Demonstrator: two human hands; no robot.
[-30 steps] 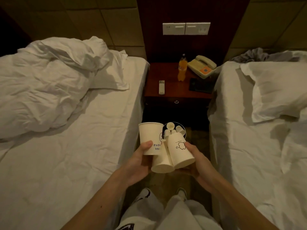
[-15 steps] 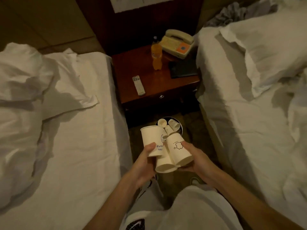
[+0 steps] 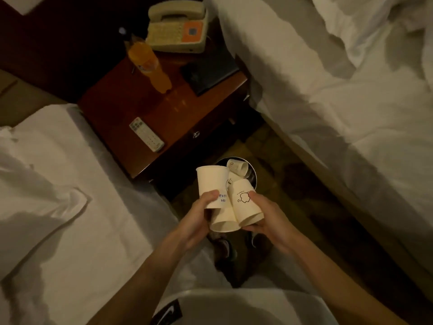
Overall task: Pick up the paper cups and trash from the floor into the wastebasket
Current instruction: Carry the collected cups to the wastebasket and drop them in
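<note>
My left hand (image 3: 195, 216) grips an upright white paper cup (image 3: 210, 181) with blue lettering. My right hand (image 3: 266, 219) holds an upturned cup (image 3: 244, 202) with a black drawing. A third cup (image 3: 223, 221) is wedged between both hands, its mouth toward me. Just beyond the cups, on the floor between the beds, stands a round dark wastebasket (image 3: 254, 177) with at least one more paper cup (image 3: 237, 166) lying inside; most of its opening is hidden by the held cups.
A wooden nightstand (image 3: 131, 102) behind the wastebasket carries an orange drink bottle (image 3: 150, 64), a remote (image 3: 146, 134), a phone (image 3: 178, 26) and a dark booklet (image 3: 210, 71). White beds flank the narrow floor strip on the left (image 3: 70, 195) and right (image 3: 351, 102). My shoes (image 3: 227, 247) are below the hands.
My view has tilted down and moved closer to the nightstand and wastebasket. Both hands keep the same hold on the three cups, now nearer the wastebasket.
</note>
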